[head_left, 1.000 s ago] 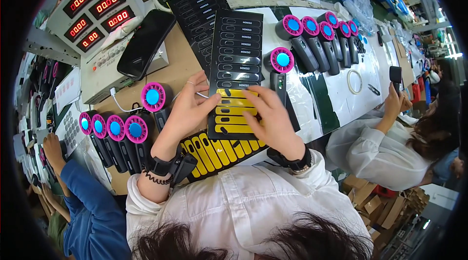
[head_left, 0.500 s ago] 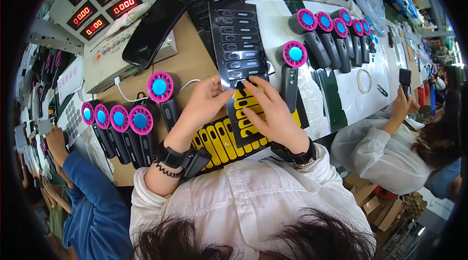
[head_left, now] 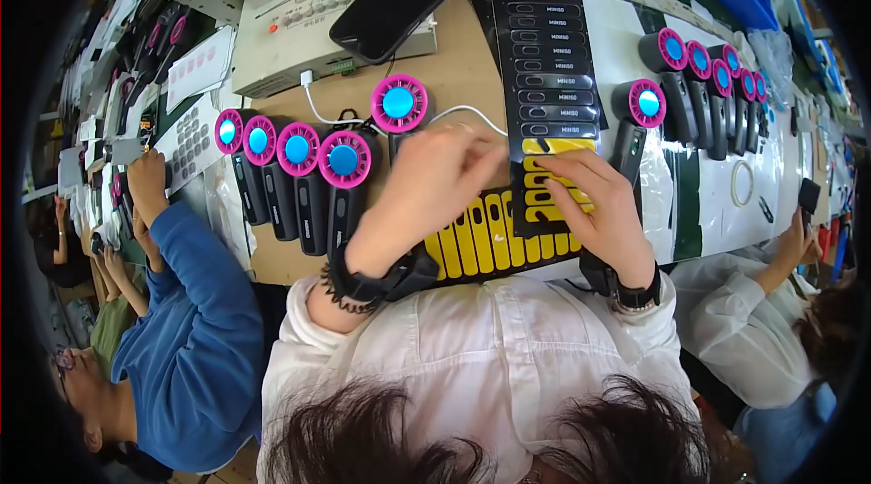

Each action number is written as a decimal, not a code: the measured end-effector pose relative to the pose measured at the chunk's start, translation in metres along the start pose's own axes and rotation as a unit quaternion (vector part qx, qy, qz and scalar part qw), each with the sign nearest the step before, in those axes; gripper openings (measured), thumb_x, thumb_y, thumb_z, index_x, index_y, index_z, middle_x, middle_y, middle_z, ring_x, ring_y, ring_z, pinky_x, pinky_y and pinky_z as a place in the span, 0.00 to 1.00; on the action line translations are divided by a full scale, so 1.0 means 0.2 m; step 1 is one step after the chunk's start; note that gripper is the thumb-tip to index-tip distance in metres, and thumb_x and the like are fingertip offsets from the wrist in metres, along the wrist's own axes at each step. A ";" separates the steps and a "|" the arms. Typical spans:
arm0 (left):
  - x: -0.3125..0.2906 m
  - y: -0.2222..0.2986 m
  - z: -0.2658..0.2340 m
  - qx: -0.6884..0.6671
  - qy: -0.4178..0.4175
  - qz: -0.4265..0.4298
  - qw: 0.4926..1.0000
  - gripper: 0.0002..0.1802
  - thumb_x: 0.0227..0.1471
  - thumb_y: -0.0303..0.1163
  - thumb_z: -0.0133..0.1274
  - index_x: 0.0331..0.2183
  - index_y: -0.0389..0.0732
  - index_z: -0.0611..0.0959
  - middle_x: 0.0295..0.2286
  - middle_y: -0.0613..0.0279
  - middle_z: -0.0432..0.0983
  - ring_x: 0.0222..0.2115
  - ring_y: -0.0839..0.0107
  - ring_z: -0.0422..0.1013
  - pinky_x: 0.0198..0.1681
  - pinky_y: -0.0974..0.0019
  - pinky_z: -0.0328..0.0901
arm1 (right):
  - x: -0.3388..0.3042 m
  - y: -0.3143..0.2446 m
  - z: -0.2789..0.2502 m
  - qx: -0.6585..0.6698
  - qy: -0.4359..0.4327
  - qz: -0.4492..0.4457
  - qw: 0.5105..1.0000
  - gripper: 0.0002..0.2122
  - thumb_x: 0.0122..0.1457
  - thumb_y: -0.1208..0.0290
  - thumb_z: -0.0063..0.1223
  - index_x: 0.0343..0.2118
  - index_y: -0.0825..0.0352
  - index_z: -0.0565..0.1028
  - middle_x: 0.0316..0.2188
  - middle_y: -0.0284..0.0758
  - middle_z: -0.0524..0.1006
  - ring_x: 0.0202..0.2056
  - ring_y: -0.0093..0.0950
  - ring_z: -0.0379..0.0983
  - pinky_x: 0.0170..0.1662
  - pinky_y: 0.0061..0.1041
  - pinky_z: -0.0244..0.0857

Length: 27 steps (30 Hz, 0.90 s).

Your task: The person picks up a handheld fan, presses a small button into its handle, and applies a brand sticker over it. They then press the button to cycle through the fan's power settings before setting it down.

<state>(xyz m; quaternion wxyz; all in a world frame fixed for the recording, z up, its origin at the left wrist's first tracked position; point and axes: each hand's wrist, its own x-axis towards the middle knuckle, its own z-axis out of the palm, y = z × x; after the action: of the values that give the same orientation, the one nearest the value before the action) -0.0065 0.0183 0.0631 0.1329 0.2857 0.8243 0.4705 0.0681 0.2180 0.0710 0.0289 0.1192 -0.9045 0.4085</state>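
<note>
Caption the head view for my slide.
Left hand and right hand at a sticker sheet between groups of pink-rimmed fans.

The handheld fans [head_left: 343, 159] here have slotted magenta rims, blue centres and black handles. The label sheet [head_left: 553, 82] is black with outlined rows, yellow at its near end; the worker's shirt [head_left: 472, 330] is white, a neighbour's sleeve [head_left: 201, 257] blue.

Assembly workshop | co-workers [head_left: 195, 303] at bench [head_left: 687, 212] | rows of handheld fans [head_left: 298, 149]
</note>
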 end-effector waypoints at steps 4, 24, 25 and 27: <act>-0.18 0.00 -0.17 0.146 0.091 -0.047 0.984 0.08 0.45 0.30 0.54 0.29 0.37 0.77 0.16 0.62 0.70 0.16 0.70 0.67 0.20 0.70 0.62 | 0.12 -0.02 0.12 -0.032 -0.080 -0.089 0.992 0.12 0.48 0.80 0.50 0.38 0.69 0.73 0.35 0.40 0.72 0.36 0.37 0.70 0.38 0.27 0.65; -0.22 0.02 -0.15 0.018 0.086 -0.114 0.990 0.11 0.43 0.27 0.56 0.34 0.38 0.77 0.17 0.67 0.68 0.16 0.80 0.63 0.19 0.76 0.58 | 0.28 0.02 0.33 0.001 -0.112 -0.093 0.989 0.05 0.47 0.74 0.51 0.25 0.68 0.68 0.25 0.39 0.69 0.28 0.40 0.69 0.31 0.34 0.65; -0.21 0.03 -0.15 0.004 0.075 -0.134 0.988 0.11 0.44 0.26 0.56 0.34 0.38 0.77 0.17 0.67 0.68 0.16 0.81 0.62 0.19 0.76 0.58 | 0.29 0.02 0.32 -0.009 -0.107 -0.084 0.991 0.05 0.47 0.74 0.51 0.25 0.68 0.68 0.25 0.39 0.69 0.28 0.40 0.69 0.31 0.34 0.65; -0.18 0.05 -0.15 -0.005 0.059 -0.127 0.990 0.11 0.44 0.26 0.56 0.34 0.37 0.77 0.18 0.66 0.69 0.17 0.81 0.62 0.20 0.76 0.58 | 0.28 0.01 0.31 -0.042 -0.094 -0.096 0.990 0.05 0.45 0.75 0.53 0.24 0.68 0.70 0.24 0.38 0.70 0.27 0.38 0.70 0.29 0.32 0.65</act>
<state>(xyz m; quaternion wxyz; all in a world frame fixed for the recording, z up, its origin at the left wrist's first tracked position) 0.0116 -0.0199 0.0855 0.1442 0.1497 0.8578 0.4701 0.0151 0.1621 0.0364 -0.0121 0.2416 -0.9040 0.3524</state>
